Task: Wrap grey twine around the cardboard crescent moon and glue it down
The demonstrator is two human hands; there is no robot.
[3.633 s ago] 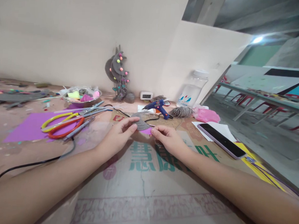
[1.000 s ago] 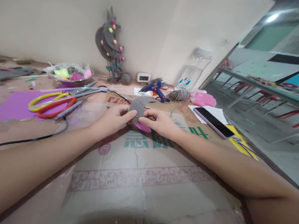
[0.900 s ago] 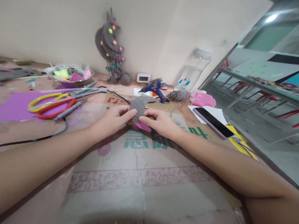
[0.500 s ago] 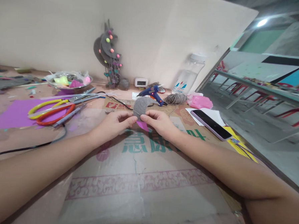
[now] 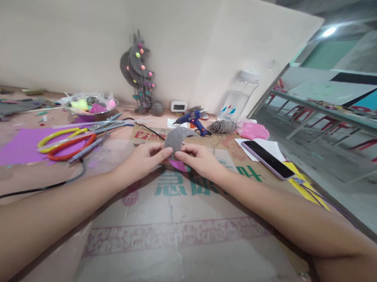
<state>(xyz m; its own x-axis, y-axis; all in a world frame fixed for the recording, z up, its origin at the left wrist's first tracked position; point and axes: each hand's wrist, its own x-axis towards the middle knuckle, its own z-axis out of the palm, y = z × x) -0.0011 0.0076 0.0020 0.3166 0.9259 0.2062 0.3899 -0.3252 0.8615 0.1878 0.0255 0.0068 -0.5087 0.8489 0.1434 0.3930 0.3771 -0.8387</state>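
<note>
Between both hands is a grey, yarn-wrapped crescent [image 5: 175, 137], its curved tip leaning right. My left hand [image 5: 149, 156] pinches its lower left edge between thumb and fingers. On the lower right edge my right hand [image 5: 197, 159] pinches it the same way. A small purple piece [image 5: 178, 165] shows just below the crescent; whether it is attached I cannot tell. Behind the hands lies a blue glue gun [image 5: 194, 120], with a skein of grey yarn [image 5: 222, 127] to its right. The hands are above a printed cardboard sheet [image 5: 174, 224].
To the left, scissors [image 5: 71, 145] with yellow and red handles lie on purple paper [image 5: 14, 146], near a bowl [image 5: 90, 112]. A decorated crescent hanging [image 5: 138, 71] leans at the wall. A water bottle [image 5: 236, 97], timer [image 5: 178, 106], pink bag [image 5: 254, 131] and phone [image 5: 267, 159] stand or lie behind and right.
The crescent has tilted, with its pointed tip now showing further to the right. Both hands keep their pinch on it. The whole view has shifted slightly.
</note>
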